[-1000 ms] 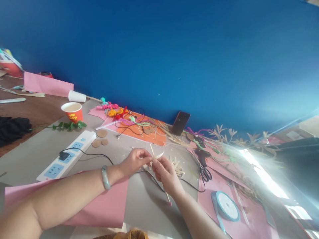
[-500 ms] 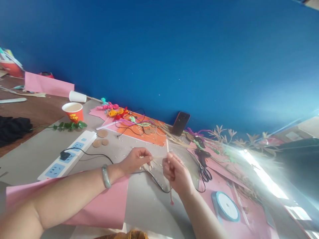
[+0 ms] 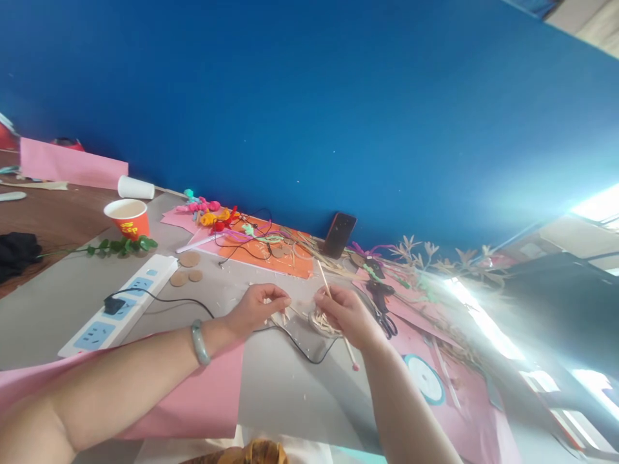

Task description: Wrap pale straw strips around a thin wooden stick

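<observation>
My right hand (image 3: 348,316) is closed around a thin wooden stick (image 3: 349,351) that slants through its fingers, with a small pink tip at the lower end. Just under those fingers shows a loose coil of pale cord (image 3: 320,324); whether the hand grips it too is unclear. To the left, my left hand (image 3: 265,306), wearing a pale green bangle (image 3: 199,343) on the wrist, pinches what looks like a thin pale strand at the fingertips. Short pale pieces (image 3: 280,318) lie below it on the grey mat (image 3: 285,380).
A power strip (image 3: 126,303) with a black plug, wooden discs (image 3: 188,259) and an orange-red paper cup (image 3: 129,218) stand left. A phone (image 3: 339,235) leans on the blue wall. Scissors (image 3: 385,322) and a ribbon spool (image 3: 425,379) lie right; a black cable (image 3: 309,357) runs near my hands.
The stick has swung from nearly upright to slanting, its pink tip now farther right. The cord coil has come into view under my right hand. My left hand keeps its pinch.
</observation>
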`<state>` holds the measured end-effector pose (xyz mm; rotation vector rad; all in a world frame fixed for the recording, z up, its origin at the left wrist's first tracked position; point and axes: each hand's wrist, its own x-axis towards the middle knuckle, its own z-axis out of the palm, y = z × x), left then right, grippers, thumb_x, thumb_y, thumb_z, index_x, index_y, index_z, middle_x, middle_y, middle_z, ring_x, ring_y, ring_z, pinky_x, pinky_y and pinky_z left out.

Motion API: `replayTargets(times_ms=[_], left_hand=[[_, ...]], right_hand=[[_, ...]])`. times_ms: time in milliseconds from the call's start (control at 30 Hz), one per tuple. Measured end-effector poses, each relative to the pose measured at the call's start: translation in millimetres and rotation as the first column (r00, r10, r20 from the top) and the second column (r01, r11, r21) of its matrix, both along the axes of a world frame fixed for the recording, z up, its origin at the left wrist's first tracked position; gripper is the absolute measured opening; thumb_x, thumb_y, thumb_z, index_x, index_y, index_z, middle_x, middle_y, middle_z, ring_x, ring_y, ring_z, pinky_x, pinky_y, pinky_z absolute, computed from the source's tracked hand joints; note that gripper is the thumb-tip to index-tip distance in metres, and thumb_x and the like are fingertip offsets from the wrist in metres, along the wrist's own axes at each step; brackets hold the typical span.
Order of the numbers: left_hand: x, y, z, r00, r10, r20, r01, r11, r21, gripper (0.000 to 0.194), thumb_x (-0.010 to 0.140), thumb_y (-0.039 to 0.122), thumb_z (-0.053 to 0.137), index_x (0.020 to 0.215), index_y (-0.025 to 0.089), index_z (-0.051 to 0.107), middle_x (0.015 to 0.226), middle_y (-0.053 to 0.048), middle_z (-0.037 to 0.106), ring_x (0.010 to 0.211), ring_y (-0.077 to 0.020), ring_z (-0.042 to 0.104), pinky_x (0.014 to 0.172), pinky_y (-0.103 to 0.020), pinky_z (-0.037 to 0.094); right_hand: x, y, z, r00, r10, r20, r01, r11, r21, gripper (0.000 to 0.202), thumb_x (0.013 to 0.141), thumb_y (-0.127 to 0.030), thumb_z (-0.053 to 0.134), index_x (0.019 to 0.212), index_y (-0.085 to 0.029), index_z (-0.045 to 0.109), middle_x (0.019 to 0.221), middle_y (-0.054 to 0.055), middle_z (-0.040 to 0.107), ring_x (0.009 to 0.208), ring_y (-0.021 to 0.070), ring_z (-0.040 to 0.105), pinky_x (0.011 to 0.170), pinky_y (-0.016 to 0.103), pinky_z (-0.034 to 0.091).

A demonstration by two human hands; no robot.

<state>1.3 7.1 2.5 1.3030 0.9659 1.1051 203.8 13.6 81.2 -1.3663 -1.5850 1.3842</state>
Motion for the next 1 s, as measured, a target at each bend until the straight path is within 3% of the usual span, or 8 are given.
replayTargets(times_ms=[67,133,267,400,633,767,900,1000], left_hand=[[-0.3,0.1,-0.1,0.999,0.033,-0.038,-0.032,0.999,0.017,0.032,0.078,0.045,0.062,0.079,0.014,0.068,0.068,-0.003,0.067,0.063,-0.0135,0.057,0.061,-0.023,0.042],[-0.9,0.0,0.4,0.995,0.061,-0.078,-0.057,0.997,0.047,0.034,0.081,0.047,0.058,0.074,0.015,0.066,0.066,-0.002,0.065,0.059,-0.0125,0.055,0.056,-0.022,0.040],[-2.2,-0.9,2.9,0.988,0.100,-0.121,-0.090,0.992,0.087,0.035,0.083,0.046,0.054,0.070,0.015,0.065,0.066,-0.002,0.064,0.055,-0.0109,0.050,0.052,-0.021,0.037],[-2.7,-1.5,4.7,0.986,0.135,-0.096,-0.129,0.990,0.061,0.035,0.083,0.046,0.054,0.075,0.015,0.067,0.066,-0.002,0.065,0.054,-0.0113,0.050,0.052,-0.021,0.037],[-3.0,-1.7,5.9,0.977,0.189,-0.101,-0.186,0.982,0.039,0.035,0.083,0.047,0.053,0.076,0.016,0.067,0.069,-0.003,0.067,0.059,-0.0128,0.055,0.054,-0.022,0.038],[-3.7,-0.9,7.3,0.975,0.197,-0.101,-0.192,0.980,0.060,0.033,0.084,0.044,0.052,0.079,0.016,0.068,0.067,-0.002,0.066,0.061,-0.0132,0.056,0.057,-0.023,0.040],[-4.4,0.5,6.9,0.974,0.203,-0.097,-0.195,0.977,0.086,0.032,0.085,0.042,0.052,0.078,0.015,0.067,0.066,-0.003,0.065,0.063,-0.0139,0.057,0.058,-0.023,0.041],[-4.4,1.2,5.5,0.975,0.202,-0.094,-0.194,0.977,0.091,0.032,0.085,0.042,0.052,0.076,0.015,0.067,0.065,-0.003,0.064,0.063,-0.0140,0.058,0.059,-0.023,0.042]], right_hand=[[13.0,6.4,7.3,0.964,0.042,0.264,-0.065,0.995,0.080,0.031,0.080,-0.043,0.058,0.063,-0.018,0.053,0.051,-0.005,0.039,0.043,0.0071,0.029,0.041,0.021,0.019],[23.3,12.3,11.3,0.879,0.057,0.474,-0.130,0.984,0.123,0.030,0.081,-0.039,0.053,0.060,-0.018,0.051,0.052,-0.004,0.040,0.047,0.0087,0.034,0.045,0.022,0.023],[34.0,18.7,6.7,0.718,0.071,0.693,-0.173,0.982,0.078,0.025,0.078,-0.029,0.049,0.056,-0.019,0.043,0.052,-0.004,0.039,0.050,0.0099,0.035,0.049,0.024,0.025],[41.1,20.9,-1.1,0.646,0.079,0.759,-0.195,0.979,0.065,0.029,0.074,-0.028,0.051,0.052,-0.020,0.034,0.051,-0.006,0.031,0.050,0.0102,0.029,0.049,0.026,0.021],[44.4,15.1,2.5,0.597,0.008,0.802,-0.188,0.973,0.130,0.016,0.073,-0.033,0.059,0.068,-0.018,0.057,0.058,-0.001,0.052,0.055,0.0135,0.046,0.051,0.025,0.028],[35.4,2.3,-11.7,0.515,0.081,0.853,-0.308,0.947,0.096,0.016,0.066,-0.024,0.065,0.063,-0.020,0.050,0.060,-0.002,0.054,0.054,0.0125,0.045,0.050,0.025,0.025],[34.0,-2.4,-30.5,0.412,0.033,0.910,-0.289,0.953,0.096,0.017,0.065,-0.018,0.065,0.064,-0.021,0.049,0.061,-0.001,0.055,0.053,0.0129,0.043,0.050,0.025,0.021],[35.3,0.6,-34.0,0.395,0.002,0.919,-0.275,0.954,0.116,0.015,0.068,-0.018,0.065,0.066,-0.021,0.050,0.063,0.001,0.057,0.054,0.0138,0.045,0.051,0.025,0.022]])
